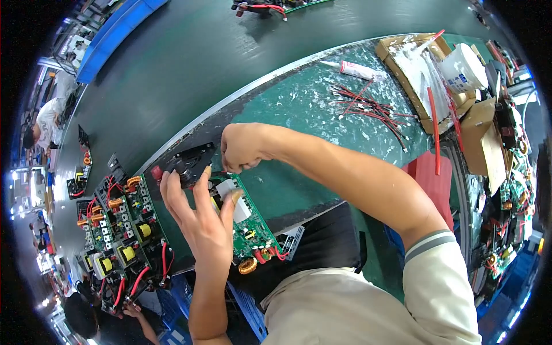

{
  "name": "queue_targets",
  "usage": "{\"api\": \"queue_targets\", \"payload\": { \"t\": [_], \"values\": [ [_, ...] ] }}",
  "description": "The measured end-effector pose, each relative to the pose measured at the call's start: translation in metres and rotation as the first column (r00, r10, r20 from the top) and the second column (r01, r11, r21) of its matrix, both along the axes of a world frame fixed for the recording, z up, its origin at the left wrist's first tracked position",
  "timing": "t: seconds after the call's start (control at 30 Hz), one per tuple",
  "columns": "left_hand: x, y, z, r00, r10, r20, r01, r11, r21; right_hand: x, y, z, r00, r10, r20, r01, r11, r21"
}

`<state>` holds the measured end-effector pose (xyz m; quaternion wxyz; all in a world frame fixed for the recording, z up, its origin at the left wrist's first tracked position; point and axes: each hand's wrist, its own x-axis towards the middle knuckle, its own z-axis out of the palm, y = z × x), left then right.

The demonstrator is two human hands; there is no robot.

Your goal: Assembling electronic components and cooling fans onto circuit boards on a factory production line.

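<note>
A green circuit board (pixel 256 230) with a white block, a copper coil and red wires lies in front of me at the table's near edge. My left hand (pixel 207 227) is bent over its left side, thumb by the white block and fingers around a black part (pixel 192 164) at the far end. My right hand (pixel 244 148) is closed, fingertips pressed together at the board's far edge. Whatever those fingertips hold is hidden.
Several similar boards (pixel 123 230) stand at left. On the bench lie red wires (pixel 374 109), a white tube (pixel 359 70) and a cardboard tray (pixel 405 86) beside a white tub (pixel 463 69). More boards (pixel 512 195) line the right edge. Other people (pixel 52 118) work at left.
</note>
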<state>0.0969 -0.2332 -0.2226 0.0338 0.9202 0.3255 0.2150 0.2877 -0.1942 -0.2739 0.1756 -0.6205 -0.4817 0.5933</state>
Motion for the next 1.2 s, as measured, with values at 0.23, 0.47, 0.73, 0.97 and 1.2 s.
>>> {"api": "queue_targets", "payload": {
  "t": [0.23, 0.47, 0.73, 0.97, 1.2],
  "values": [
    [-0.001, 0.002, 0.001, 1.000, -0.012, 0.010, 0.012, 1.000, -0.003, -0.019, -0.018, 0.004, 0.974, -0.134, 0.183, 0.095, 0.974, 0.207],
    [-0.003, 0.001, -0.002, 0.999, -0.023, 0.042, 0.025, 0.999, -0.039, -0.006, -0.029, 0.009, 0.962, -0.207, -0.181, 0.222, 0.973, 0.065],
    [0.000, 0.005, -0.002, 0.998, -0.042, 0.038, 0.042, 0.999, -0.011, -0.001, -0.031, 0.000, 0.922, -0.285, -0.263, 0.301, 0.953, 0.021],
    [-0.001, 0.011, 0.006, 0.999, -0.024, -0.039, 0.024, 1.000, -0.014, -0.004, -0.029, 0.003, 0.973, -0.189, -0.134, 0.209, 0.966, 0.155],
    [0.003, 0.013, 0.017, 0.995, -0.027, -0.101, 0.022, 0.998, -0.052, -0.008, -0.047, -0.003, 0.964, -0.234, -0.128, 0.262, 0.920, 0.293]
  ]
}}
